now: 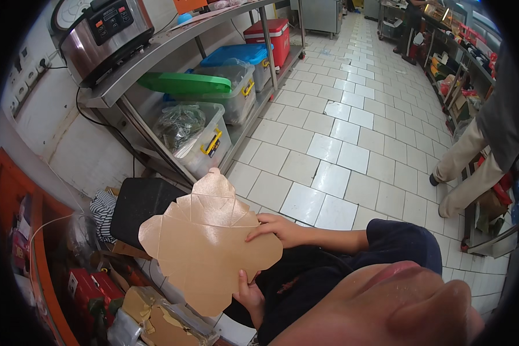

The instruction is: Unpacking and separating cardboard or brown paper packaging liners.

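Both hands hold a flat, unfolded brown paperboard box blank (207,251) with rounded flaps and crease lines; its far end has a glossy sheen. My right hand (281,229) grips the blank's edge with fingers spread over its upper face. Lower in the view, my left hand (248,294) pinches the near edge, thumb on top and the other fingers partly hidden by the board. Behind the far flaps is a black box-like object (145,212). Some flaps at the blank's far end are bent along the creases.
A steel table (108,88) bears a multicooker (108,41). Plastic bins (207,140) and a red cooler (281,43) stand on its lower shelf. Below left are an orange cabinet (39,259) and a cardboard box (168,320). Another person (497,125) stands at right on the tiled floor.
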Tool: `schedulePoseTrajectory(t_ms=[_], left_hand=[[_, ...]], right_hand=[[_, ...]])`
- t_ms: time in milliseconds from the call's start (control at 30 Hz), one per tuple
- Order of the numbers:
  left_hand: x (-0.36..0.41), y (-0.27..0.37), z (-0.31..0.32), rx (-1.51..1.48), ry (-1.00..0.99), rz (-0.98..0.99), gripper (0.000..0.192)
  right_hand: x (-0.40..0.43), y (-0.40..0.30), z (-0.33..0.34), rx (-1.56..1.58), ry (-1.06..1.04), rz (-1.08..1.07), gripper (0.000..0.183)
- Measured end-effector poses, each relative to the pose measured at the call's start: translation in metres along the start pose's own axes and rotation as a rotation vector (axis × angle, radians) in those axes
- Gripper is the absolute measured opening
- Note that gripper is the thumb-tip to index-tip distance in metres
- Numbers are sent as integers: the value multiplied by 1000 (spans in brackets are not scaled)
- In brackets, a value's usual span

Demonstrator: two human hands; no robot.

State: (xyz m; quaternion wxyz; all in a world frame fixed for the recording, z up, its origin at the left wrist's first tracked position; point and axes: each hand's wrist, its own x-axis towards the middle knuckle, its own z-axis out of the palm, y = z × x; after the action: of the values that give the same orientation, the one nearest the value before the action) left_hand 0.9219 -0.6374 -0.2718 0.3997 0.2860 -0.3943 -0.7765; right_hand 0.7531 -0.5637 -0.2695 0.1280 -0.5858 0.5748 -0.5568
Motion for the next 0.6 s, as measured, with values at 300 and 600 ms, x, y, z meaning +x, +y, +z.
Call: schedulePoseTrajectory(t_ms=[300, 600], left_hand=[[4, 3, -9, 0, -20, -1, 33], [4, -2, -16, -24, 12, -26, 34]], right_hand=[[5, -2, 8, 126, -20, -16, 23], [3, 0, 11, 123, -45, 7, 21]])
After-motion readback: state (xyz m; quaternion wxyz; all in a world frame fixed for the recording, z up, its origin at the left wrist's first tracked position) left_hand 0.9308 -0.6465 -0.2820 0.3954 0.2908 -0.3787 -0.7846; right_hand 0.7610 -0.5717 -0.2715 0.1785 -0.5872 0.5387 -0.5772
